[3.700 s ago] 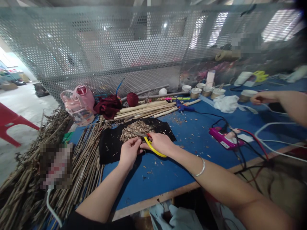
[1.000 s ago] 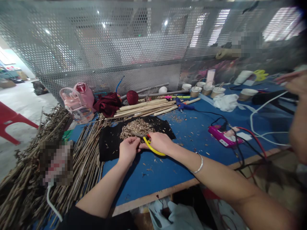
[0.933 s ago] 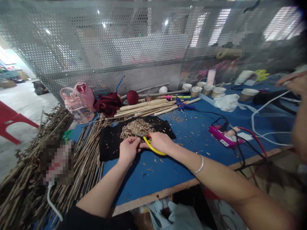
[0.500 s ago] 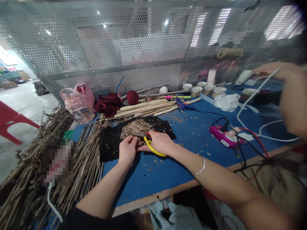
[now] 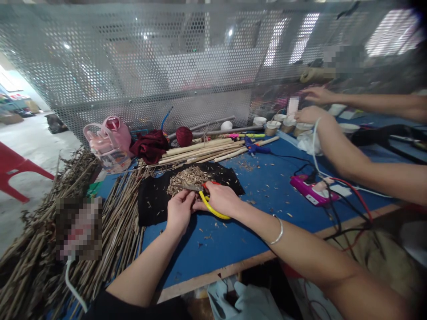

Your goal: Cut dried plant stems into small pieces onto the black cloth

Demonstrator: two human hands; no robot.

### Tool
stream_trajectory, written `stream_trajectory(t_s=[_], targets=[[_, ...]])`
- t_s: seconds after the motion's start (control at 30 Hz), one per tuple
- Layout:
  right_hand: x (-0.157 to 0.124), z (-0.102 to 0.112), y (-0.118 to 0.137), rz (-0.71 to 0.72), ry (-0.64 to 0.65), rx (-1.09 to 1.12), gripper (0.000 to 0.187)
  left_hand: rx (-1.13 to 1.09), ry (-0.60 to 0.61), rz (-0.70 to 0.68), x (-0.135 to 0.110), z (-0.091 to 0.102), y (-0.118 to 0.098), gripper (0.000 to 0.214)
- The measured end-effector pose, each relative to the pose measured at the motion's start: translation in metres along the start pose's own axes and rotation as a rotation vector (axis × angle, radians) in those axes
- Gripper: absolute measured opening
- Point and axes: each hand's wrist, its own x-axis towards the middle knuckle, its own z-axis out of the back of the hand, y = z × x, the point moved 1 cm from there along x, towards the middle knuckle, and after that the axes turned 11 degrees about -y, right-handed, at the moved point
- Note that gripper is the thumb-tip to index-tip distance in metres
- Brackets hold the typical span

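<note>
My right hand (image 5: 223, 198) is closed round yellow-handled shears (image 5: 209, 206), whose blades point left over a black cloth (image 5: 153, 200). My left hand (image 5: 180, 209) pinches a small piece of dry twig right at the blades; the piece is mostly hidden by the fingers. A heap of brown wood chips (image 5: 188, 177) lies on the cloth just beyond both hands. The cloth rests on a blue table top (image 5: 233, 240).
Bundles of dry twigs (image 5: 110, 231) fill the left side. Pale peeled sticks (image 5: 203, 151), a dark red yarn ball (image 5: 184, 136) and a pink bottle (image 5: 111, 140) lie behind. A magenta power strip (image 5: 312, 191) with cables sits right. Another person's arms (image 5: 347, 155) reach toward paper cups (image 5: 283, 124).
My hands have stayed at the cloth with the shears. The other person's arm has swung from the far right across to the cups, trailing a white cable.
</note>
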Motion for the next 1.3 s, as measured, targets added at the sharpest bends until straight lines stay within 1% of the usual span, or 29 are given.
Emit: stream_trajectory(t_s=[0.17,0.23,0.3,0.43,0.63,0.77,0.9,1.07,1.2,1.3], targets=[[0.001,-0.001,-0.002,0.064,-0.063,-0.044,0.073,0.108,-0.002,-0.029,0.0,0.002,0.001,0.029],[0.0,-0.002,-0.001,0.054,-0.059,-0.052,0.071,0.115,0.004,-0.032,-0.001,0.001,0.001,0.03],[0.0,-0.003,-0.001,0.032,-0.025,-0.051,0.069,0.095,0.007,-0.024,-0.001,0.0,0.0,0.031],[0.0,-0.006,0.001,-0.002,0.004,-0.067,0.068,0.071,-0.006,-0.01,-0.001,-0.001,-0.001,0.032],[0.002,-0.006,-0.001,-0.063,0.051,-0.085,0.071,0.141,-0.004,0.026,0.004,0.004,0.001,0.031],[0.003,-0.006,-0.001,-0.063,0.029,-0.076,0.072,0.184,-0.01,0.054,0.007,0.006,0.003,0.027],[0.004,-0.006,-0.002,-0.071,0.035,-0.074,0.072,0.195,0.008,0.088,0.008,0.007,0.002,0.027],[0.005,-0.006,-0.003,-0.081,0.037,-0.075,0.071,0.223,0.008,0.083,0.006,0.006,-0.002,0.027],[0.006,-0.006,-0.004,-0.073,0.0,-0.071,0.072,0.246,0.029,0.095,0.003,0.003,-0.006,0.031],[0.007,-0.006,-0.006,-0.059,-0.016,-0.054,0.07,0.221,0.019,0.088,0.004,0.003,-0.007,0.034]])
